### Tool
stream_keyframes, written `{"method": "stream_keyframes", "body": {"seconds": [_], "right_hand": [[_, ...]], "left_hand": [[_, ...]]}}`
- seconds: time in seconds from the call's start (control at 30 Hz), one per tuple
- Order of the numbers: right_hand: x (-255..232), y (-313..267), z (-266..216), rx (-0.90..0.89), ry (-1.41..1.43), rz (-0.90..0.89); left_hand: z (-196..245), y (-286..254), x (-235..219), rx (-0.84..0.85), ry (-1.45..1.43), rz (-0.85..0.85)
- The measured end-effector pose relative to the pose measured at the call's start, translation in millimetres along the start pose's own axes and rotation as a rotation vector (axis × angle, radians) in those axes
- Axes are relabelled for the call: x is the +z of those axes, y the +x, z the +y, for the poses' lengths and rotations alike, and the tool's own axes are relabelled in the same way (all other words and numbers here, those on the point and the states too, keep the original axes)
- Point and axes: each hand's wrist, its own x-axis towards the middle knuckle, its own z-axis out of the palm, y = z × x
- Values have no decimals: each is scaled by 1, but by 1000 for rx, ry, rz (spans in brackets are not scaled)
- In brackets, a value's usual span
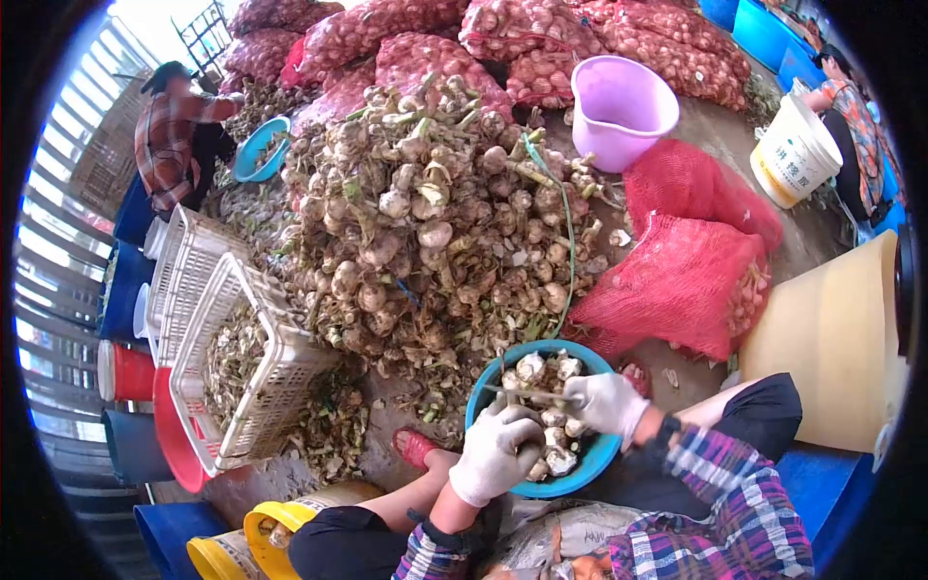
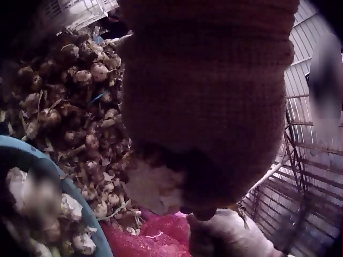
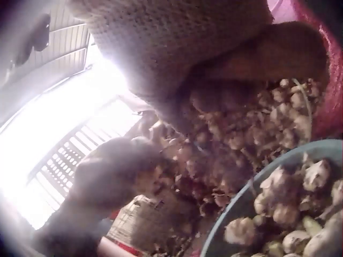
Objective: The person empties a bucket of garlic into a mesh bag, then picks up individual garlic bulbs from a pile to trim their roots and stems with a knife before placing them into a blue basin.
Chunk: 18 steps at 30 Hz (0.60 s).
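Both hands wear pale gloves above a blue basin (image 1: pixel 601 458) of garlic bulbs (image 1: pixel 559 462). In the head view the left hand (image 1: pixel 498 452) has curled fingers at the basin's near left rim; it seems to grip a garlic bulb, mostly hidden by the glove, with a stalk (image 1: pixel 502 365) rising beyond. The right hand (image 1: pixel 607 404), over the basin's right side, grips a thin knife (image 1: pixel 541 394) whose blade points left, just above the left hand. Gloves fill much of the left wrist view (image 2: pixel 209 96) and right wrist view (image 3: pixel 177 43), hiding the fingertips.
A large heap of stalked garlic (image 1: pixel 425 222) rises ahead. Red mesh sacks (image 1: pixel 677 285) and a purple tub (image 1: pixel 623 111) stand right of it. White crates (image 1: pixel 290 377) and buckets line the left. People sit at far left (image 1: pixel 179 135) and far right (image 1: pixel 851 126).
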Motion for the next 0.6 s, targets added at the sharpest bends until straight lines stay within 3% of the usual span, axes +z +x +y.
{"method": "stream_keyframes", "body": {"seconds": [0.07,0.1,0.13,0.2,0.27,0.3,0.33,0.37,0.4,0.43,0.47,0.5,0.53,0.6], "right_hand": [[-4,4,25,142,-219,-79],[-7,2,27,154,-186,-25],[-14,0,20,147,-193,-59],[-28,7,-1,222,-83,114],[-32,8,-15,202,-38,146],[-31,7,-20,193,-3,148],[-30,8,-22,176,28,145],[-23,8,-17,100,30,209],[-24,9,-19,125,9,180],[-23,11,-17,151,20,175],[-21,12,-14,178,31,169],[-19,13,-13,180,25,165],[-18,15,-11,148,15,169],[-15,20,-3,84,-8,192]], "left_hand": [[12,2,-14,64,26,2],[5,5,-15,63,23,9],[-2,-1,-9,-16,-59,-85],[-22,-9,-2,-152,-206,-277],[-66,-7,6,-343,-13,-39],[-80,6,-4,-592,-53,153],[-145,3,11,-598,-138,450],[-215,-1,20,-813,-404,568],[-244,4,17,-975,-772,644],[-277,8,15,-1176,-734,602],[-222,37,-4,-1194,-463,644],[-233,49,1,-1202,-427,676],[-253,58,9,-1207,-393,710],[-346,37,53,-1162,-366,750]]}}
